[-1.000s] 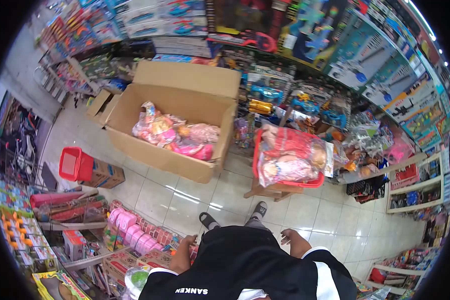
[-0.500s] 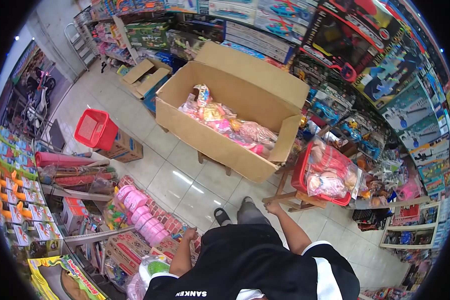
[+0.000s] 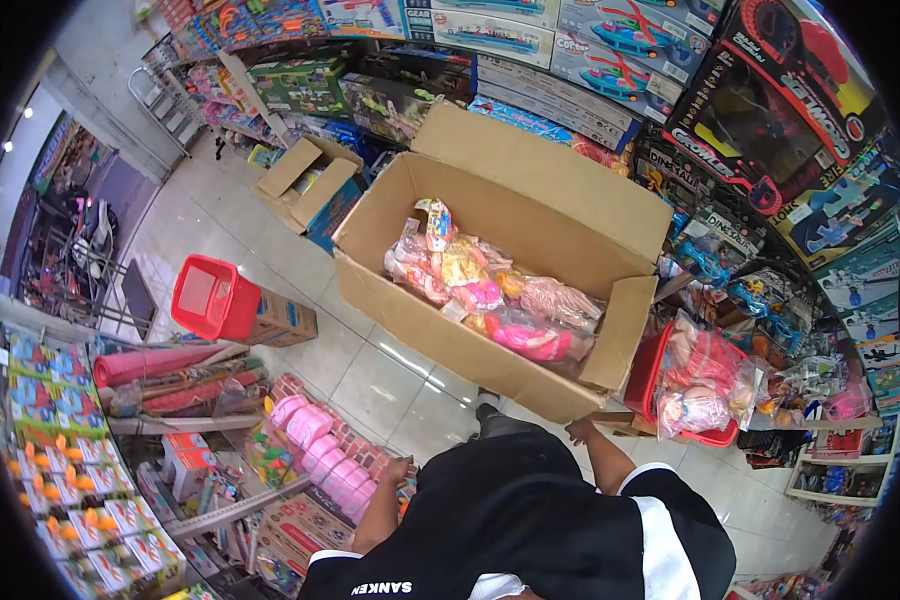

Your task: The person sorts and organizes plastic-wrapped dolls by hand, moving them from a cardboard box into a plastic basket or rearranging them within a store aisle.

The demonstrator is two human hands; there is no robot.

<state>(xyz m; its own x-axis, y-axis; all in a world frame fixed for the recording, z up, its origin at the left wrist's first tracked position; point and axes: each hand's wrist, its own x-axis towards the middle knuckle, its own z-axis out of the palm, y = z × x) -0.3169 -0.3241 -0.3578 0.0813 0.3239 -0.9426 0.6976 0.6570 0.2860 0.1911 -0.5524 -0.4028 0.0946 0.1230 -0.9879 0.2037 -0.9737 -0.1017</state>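
My left hand (image 3: 398, 470) hangs low at my side, fingers loosely curled in with nothing showing in them; a stack of pink round containers (image 3: 335, 470) is nearest to it. On the other side, my right hand (image 3: 580, 431) is also loosely closed, just below the near right corner of a large open cardboard box (image 3: 440, 300). Inside that box lie several dolls in clear plastic bags (image 3: 530, 335). To the right of my right hand, a red basket (image 3: 650, 365) is piled with more bagged dolls (image 3: 698, 385).
A red bin (image 3: 208, 298) sits by a brown carton (image 3: 282, 318) on the tiled floor (image 3: 345, 355) at left. Farther back stands a smaller open carton (image 3: 310, 185). Boxed toys (image 3: 760, 110) line the shelves at back and right; rolled pink sheets (image 3: 155, 362) lie at left.
My body has come closer to the large box, whose near edge now stands over my feet. The view has shifted, and both hands stay low and away from the goods.
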